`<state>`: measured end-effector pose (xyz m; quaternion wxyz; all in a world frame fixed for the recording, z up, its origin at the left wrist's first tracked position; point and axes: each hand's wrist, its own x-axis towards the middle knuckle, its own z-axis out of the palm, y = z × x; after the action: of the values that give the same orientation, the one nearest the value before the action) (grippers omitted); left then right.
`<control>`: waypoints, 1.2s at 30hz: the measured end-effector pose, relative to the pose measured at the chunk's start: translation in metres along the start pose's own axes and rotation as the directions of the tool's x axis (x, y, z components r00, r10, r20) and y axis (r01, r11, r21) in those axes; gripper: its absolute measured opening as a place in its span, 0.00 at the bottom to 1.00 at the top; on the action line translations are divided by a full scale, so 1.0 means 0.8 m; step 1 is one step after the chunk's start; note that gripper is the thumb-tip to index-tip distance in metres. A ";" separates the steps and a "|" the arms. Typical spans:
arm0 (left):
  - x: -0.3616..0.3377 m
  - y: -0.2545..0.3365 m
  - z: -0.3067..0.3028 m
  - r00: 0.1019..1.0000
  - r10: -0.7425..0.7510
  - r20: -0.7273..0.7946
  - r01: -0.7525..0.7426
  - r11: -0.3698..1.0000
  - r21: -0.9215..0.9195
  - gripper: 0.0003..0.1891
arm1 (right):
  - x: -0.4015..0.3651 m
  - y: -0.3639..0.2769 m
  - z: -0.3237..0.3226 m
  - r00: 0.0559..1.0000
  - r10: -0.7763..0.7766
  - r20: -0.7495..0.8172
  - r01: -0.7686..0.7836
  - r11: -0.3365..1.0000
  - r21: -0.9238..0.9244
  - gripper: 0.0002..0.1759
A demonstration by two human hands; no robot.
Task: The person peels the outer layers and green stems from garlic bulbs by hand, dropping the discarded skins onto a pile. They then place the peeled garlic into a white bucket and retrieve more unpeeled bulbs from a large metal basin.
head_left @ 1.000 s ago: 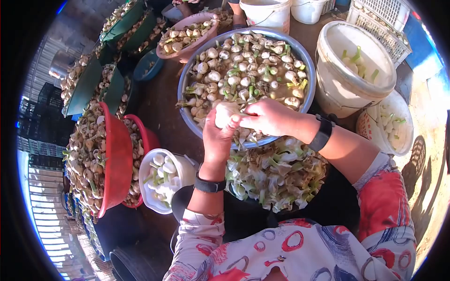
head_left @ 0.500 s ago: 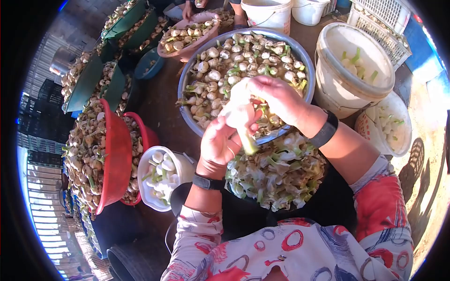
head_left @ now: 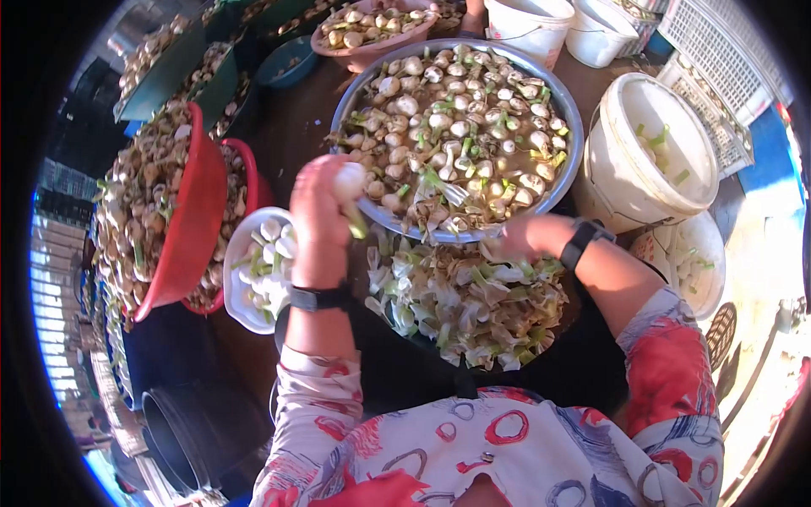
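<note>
My left hand (head_left: 319,207) is closed round a peeled white bulb (head_left: 349,182) with a green stem, just above and right of a white bucket of peeled bulbs (head_left: 239,291). Blurred by motion, my right hand (head_left: 517,237) is at the near rim of a large metal basin (head_left: 577,152), above a heap of peeled skins (head_left: 473,300); its fingers are smeared and partly hidden. Many unpeeled bulbs (head_left: 439,121) lie in murky water in the basin, with loose skins at its near side.
Red basins (head_left: 190,224) heaped with bulbs stand at the left. Green tubs (head_left: 165,80) and a pink basin (head_left: 380,52) are farther back. White buckets (head_left: 625,144) and stacked crates (head_left: 718,42) stand at the right. A black bucket (head_left: 177,439) is at the lower left.
My hands have moved apart. My left hand has carried the peeled bulb left toward the white bucket; my right hand has left the bulb and dropped toward the skins. The view has shifted.
</note>
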<state>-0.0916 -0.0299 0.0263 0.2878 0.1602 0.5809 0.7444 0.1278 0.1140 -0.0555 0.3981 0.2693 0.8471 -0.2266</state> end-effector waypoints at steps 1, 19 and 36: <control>0.009 0.008 -0.019 0.993 0.073 -0.090 -0.069 0.996 0.049 0.07 | -0.021 -0.007 0.012 0.990 -0.139 -0.029 0.136 0.987 -0.090 0.26; -0.053 -0.043 0.039 0.865 -0.118 0.488 -0.288 0.680 0.674 0.10 | 0.232 0.104 -0.034 0.600 -0.091 -0.795 0.183 0.983 0.026 0.13; -0.003 -0.103 0.078 0.714 0.600 0.361 -0.694 0.540 0.475 0.22 | 0.048 -0.046 -0.112 0.847 0.181 -0.499 0.531 -0.327 0.782 0.17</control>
<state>-0.0344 0.0299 -0.0352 -0.0279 0.5004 0.6529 0.5679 0.0343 0.1507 -0.0278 -0.2276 0.3743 0.4057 -0.8022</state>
